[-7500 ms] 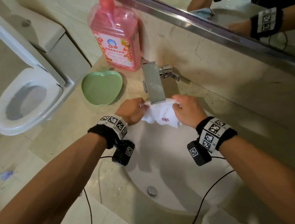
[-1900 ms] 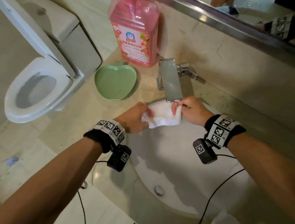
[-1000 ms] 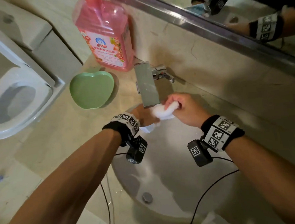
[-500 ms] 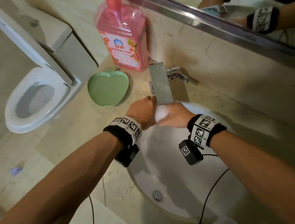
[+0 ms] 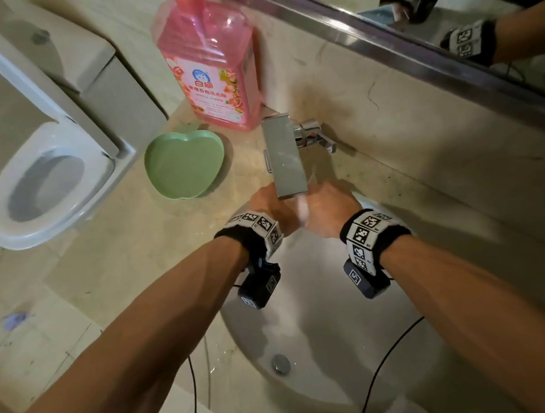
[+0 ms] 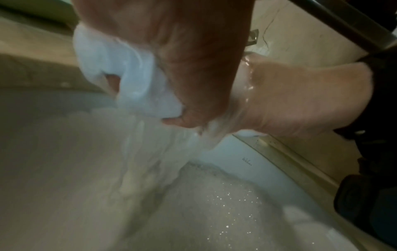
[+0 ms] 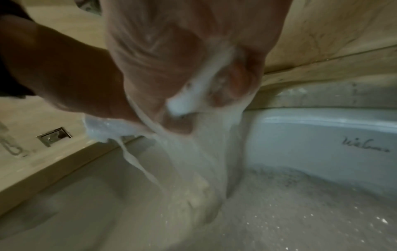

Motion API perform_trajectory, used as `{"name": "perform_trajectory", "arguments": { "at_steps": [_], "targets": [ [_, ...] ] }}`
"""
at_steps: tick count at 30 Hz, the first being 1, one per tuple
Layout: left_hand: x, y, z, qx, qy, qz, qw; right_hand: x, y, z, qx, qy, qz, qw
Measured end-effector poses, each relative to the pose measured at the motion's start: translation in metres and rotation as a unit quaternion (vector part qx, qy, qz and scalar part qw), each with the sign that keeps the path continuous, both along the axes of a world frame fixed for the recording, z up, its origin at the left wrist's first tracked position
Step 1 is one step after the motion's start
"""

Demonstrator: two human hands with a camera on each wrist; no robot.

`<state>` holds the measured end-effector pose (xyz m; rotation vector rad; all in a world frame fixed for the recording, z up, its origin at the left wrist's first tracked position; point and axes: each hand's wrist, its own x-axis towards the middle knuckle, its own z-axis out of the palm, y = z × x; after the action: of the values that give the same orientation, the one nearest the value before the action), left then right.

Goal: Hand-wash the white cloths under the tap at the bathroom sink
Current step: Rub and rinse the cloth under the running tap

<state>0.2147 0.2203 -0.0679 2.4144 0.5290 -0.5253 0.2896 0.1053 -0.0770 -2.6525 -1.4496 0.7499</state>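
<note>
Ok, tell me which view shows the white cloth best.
The left wrist view: the bunched white cloth bulges clearly from the left hand. The right wrist view shows only scraps between wet fingers under running water. The head view shows a sliver between both hands beneath the steel tap.

Tap spout (image 5: 284, 159) directly over both hands, blocking any lift straight up. Wall (image 5: 405, 124) close behind, mirror frame (image 5: 382, 39) above it. Green dish (image 5: 184, 164) and pink soap bottle (image 5: 210, 71) crowd the counter (image 5: 131, 250) left of the tap. Open room toward the near side over the sink basin (image 5: 323, 326), drain (image 5: 280, 364) low in it. Toilet (image 5: 48, 188) beyond counter's left edge.
</note>
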Motion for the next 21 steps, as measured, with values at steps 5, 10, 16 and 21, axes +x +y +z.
{"name": "perform_trajectory", "arguments": {
  "at_steps": [5, 10, 16, 21],
  "targets": [
    [-0.001, 0.007, 0.003, -0.001, 0.021, -0.069, 0.997, 0.004, -0.001, 0.010, 0.032, 0.047, -0.045, 0.997],
    [-0.024, 0.030, 0.001, -0.117, 0.037, 0.028, 0.992, -0.001, -0.005, 0.025, 0.064, 0.126, 0.063, 0.988],
    [-0.052, 0.031, 0.010, -0.208, -0.039, 0.029, 0.977, -0.015, 0.006, 0.023, 0.108, 0.139, -0.025, 0.984],
    [-0.070, 0.033, 0.004, -0.150, -0.082, 0.103, 0.980, -0.031, 0.002, 0.017, 0.201, 0.169, -0.126, 0.957]
  ]
}}
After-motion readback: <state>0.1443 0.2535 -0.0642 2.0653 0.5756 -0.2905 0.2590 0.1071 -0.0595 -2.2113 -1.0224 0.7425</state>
